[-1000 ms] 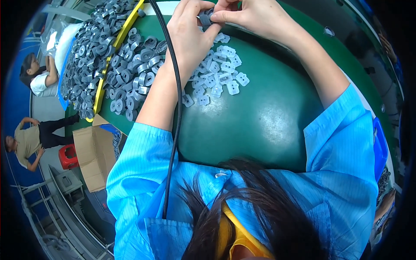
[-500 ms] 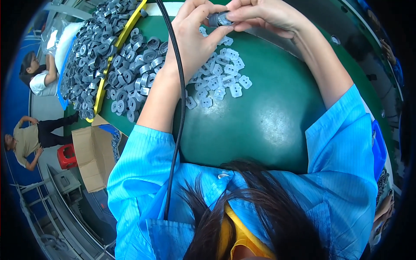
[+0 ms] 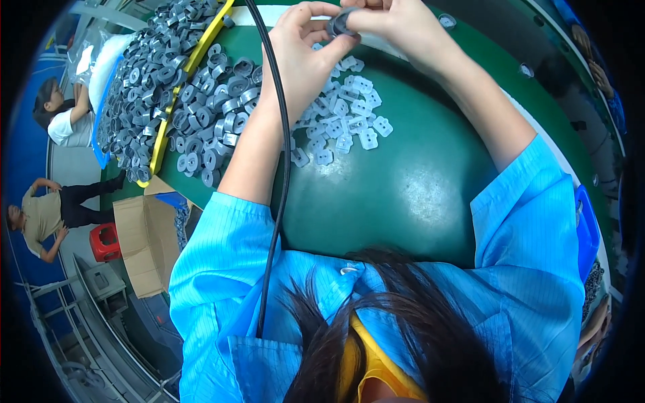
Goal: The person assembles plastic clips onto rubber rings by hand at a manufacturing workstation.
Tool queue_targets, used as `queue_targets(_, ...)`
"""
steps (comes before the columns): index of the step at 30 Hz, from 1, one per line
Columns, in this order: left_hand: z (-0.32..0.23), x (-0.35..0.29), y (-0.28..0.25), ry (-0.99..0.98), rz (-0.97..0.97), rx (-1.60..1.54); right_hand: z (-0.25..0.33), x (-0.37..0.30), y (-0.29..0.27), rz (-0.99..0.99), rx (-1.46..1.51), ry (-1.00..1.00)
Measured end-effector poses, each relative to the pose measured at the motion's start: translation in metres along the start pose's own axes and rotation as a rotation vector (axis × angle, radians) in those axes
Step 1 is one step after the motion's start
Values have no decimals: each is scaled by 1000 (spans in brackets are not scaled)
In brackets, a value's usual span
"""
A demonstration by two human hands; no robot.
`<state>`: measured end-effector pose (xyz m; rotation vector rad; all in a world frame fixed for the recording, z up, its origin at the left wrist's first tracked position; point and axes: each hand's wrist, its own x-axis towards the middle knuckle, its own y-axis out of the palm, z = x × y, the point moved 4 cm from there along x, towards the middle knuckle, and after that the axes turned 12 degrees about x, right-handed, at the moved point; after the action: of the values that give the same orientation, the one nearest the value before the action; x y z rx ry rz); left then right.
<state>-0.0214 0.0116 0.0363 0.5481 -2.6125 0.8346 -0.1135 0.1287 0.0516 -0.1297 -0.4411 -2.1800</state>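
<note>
At the top of the view, my left hand (image 3: 299, 54) is closed around a dark grey round plastic ring part (image 3: 339, 24), thumb below it and fingers above. My right hand (image 3: 413, 33) meets it from the other side. The right thumb presses on the part's open end, while the other right fingers are partly cut off by the picture's edge. Below my hands lies a loose spread of flat, pale translucent plastic pieces with small holes (image 3: 346, 114). Left of my left forearm are many grey ring parts (image 3: 218, 97) like the one held.
A yellow bar (image 3: 161, 124) divides the grey rings from a larger heap beyond it. A black cable (image 3: 285, 148) hangs across my left forearm. An open cardboard box (image 3: 138, 248) and a red stool (image 3: 104, 242) stand at left. Two people are there; a blue bin (image 3: 587, 221) is at right.
My right hand has shifted slightly up and turned, its thumb now over the ring part's end. The pale grey piece visible at that end before is now covered.
</note>
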Motion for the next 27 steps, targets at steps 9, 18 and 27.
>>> queue_targets(9, 34, 8, -13, -168, -45, -87, -26, 25, -103, -403, -578, 35)
queue_targets(18, 19, 5, -14, 96, -126, 742, -10, -10, -1, 422, -967, -6)
queue_targets(27, 13, 2, -5, -5, 18, 618, -1, -2, -35, 449, -696, -122)
